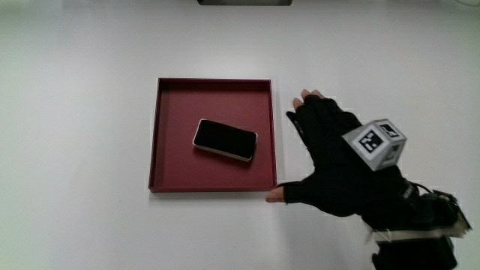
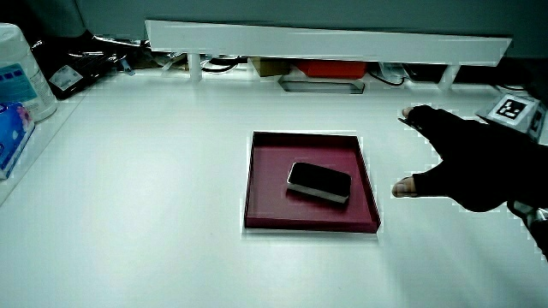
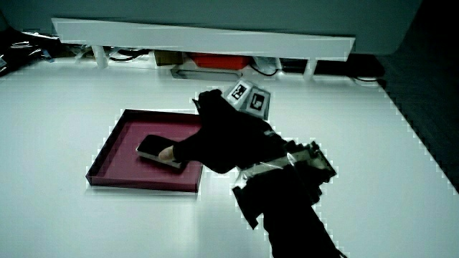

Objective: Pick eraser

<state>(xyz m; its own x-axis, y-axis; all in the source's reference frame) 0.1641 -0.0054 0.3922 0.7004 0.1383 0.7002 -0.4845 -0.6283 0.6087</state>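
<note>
A shallow dark-red tray [image 1: 213, 186] sat on the white table [image 1: 75, 135]. Inside it, roughly at its middle, lay the eraser [image 1: 224, 139], a flat dark block with a pale edge, set a little askew to the tray's walls. Just beside the tray was the hand [image 1: 334, 161], flat over the tabletop with its fingers spread and holding nothing, thumb tip near the tray's nearer corner. The patterned cube [image 1: 376, 143] rode on its back.

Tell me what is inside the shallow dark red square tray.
One black rectangular eraser with a pale edge lies flat in the dark red tray, near its middle. The tray floor under it is covered.
</note>
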